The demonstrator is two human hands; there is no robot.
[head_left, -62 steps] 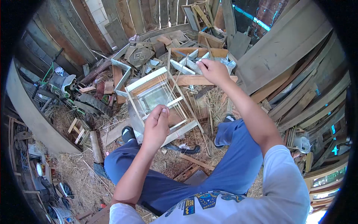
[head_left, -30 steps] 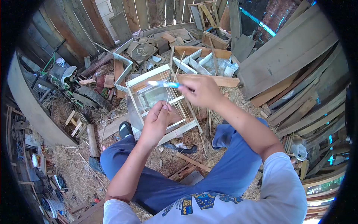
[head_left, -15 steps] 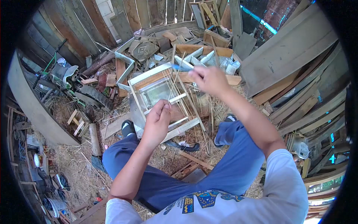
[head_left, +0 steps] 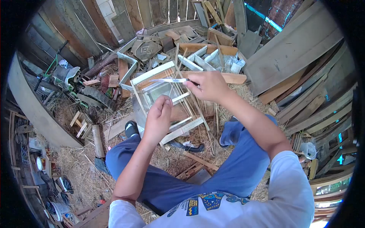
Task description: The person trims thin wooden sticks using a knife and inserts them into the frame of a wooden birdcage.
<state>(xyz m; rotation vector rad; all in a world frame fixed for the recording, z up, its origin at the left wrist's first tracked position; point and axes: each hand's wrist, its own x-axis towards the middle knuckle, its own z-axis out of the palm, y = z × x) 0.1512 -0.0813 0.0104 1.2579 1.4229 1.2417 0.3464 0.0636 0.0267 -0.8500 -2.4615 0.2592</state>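
Note:
A knife (head_left: 169, 80) is gripped in my right hand (head_left: 210, 86), its blade pointing left above a pale wooden frame (head_left: 181, 131). Below the blade, the closed fingers of my left hand (head_left: 161, 112) pinch a thin wooden stick (head_left: 171, 90) that rises from the fingertips. Most of the stick's lower part is hidden by the hand. Under both hands the frame stands between my legs, with slim strips along its right side and a glassy panel (head_left: 154, 93) inside it. Blade and stick look close together; whether they touch I cannot tell.
Broken boards and scrap wood (head_left: 148, 51) lie piled against the plank wall. A large panel (head_left: 292, 45) leans at the right, and a curved board (head_left: 36, 110) at the left. Straw (head_left: 81, 163) covers the ground, with a small wooden piece (head_left: 79, 123) and a log (head_left: 98, 140) on it.
My right hand has come slightly down and left, and the knife, blurred before, now shows its blade clearly pointing left. My left hand has moved slightly left and up.

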